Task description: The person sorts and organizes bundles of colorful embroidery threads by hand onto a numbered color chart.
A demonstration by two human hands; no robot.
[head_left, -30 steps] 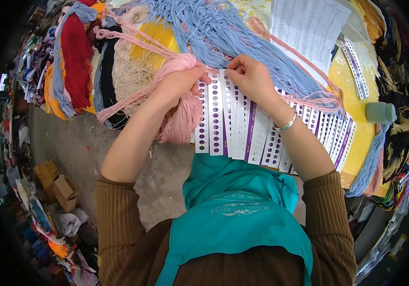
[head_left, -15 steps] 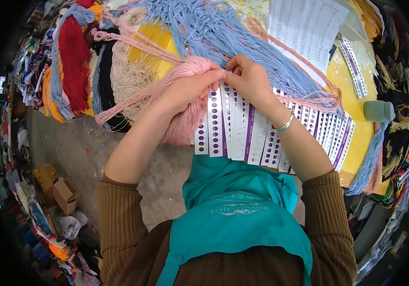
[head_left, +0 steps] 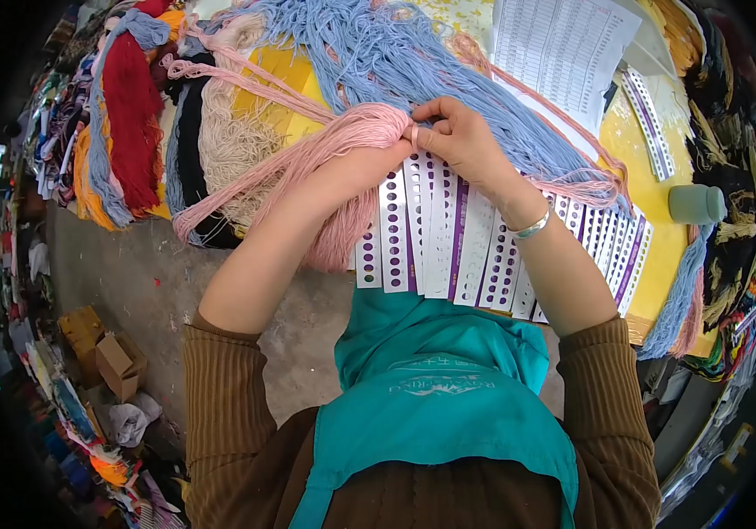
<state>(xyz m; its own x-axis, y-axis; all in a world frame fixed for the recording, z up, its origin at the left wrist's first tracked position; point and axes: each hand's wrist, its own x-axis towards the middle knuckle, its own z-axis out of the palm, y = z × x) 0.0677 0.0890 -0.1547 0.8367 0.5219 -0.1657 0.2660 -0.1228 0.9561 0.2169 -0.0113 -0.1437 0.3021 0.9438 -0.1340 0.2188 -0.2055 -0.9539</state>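
A skein of pink thread point(head_left: 367, 122) lies draped over my left hand point(head_left: 388, 160), its strands hanging down past the wrist. The left fingers are largely hidden under the skein and look closed on its bundled end. Touching the left fingertips, my right hand point(head_left: 459, 145) pinches at the skein's end with thumb and forefinger, a small pink strand between them. Below both hands is a fanned row of white and purple cards with punched holes point(head_left: 393, 231). A long mass of light blue thread point(head_left: 448, 75) stretches behind my right hand.
Beige thread point(head_left: 235, 145) and red thread point(head_left: 134, 119) hang over the table's left side. Printed sheets point(head_left: 558, 57), another punched card point(head_left: 648, 123) and a greenish jar point(head_left: 697, 204) are on the right. Cardboard boxes point(head_left: 118, 363) stand on the floor at lower left.
My left hand has slipped further under the pink skein, so its fingers show less. My right hand stays close to it, still pinching. The view has shifted slightly.
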